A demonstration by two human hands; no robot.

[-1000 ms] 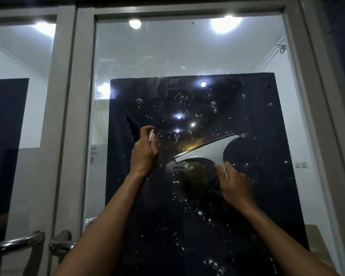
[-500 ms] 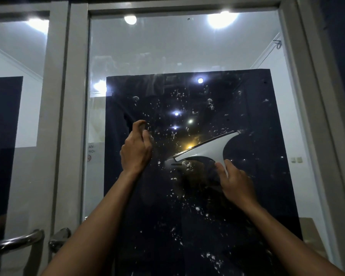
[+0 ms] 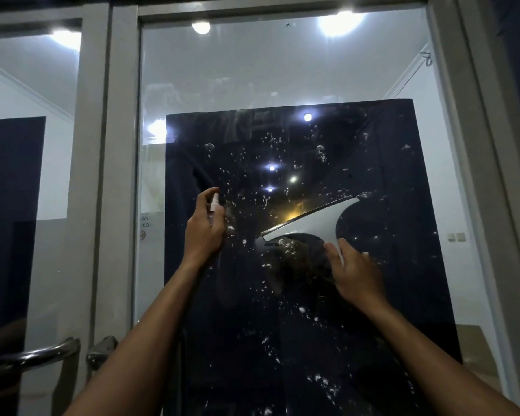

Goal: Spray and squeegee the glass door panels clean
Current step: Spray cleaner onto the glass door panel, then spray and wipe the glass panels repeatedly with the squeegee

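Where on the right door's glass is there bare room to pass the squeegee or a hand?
Free: upper glass below the door frame, above the droplets. Also the strip right of the squeegee, toward the frame. Crowded: centre, where the left hand holds the spray bottle and the right hand grips the squeegee.

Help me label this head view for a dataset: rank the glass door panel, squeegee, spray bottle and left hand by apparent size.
1. Glass door panel.
2. Squeegee.
3. Left hand, not far behind the squeegee, so that order is unsure.
4. Spray bottle, mostly hidden in the left hand.
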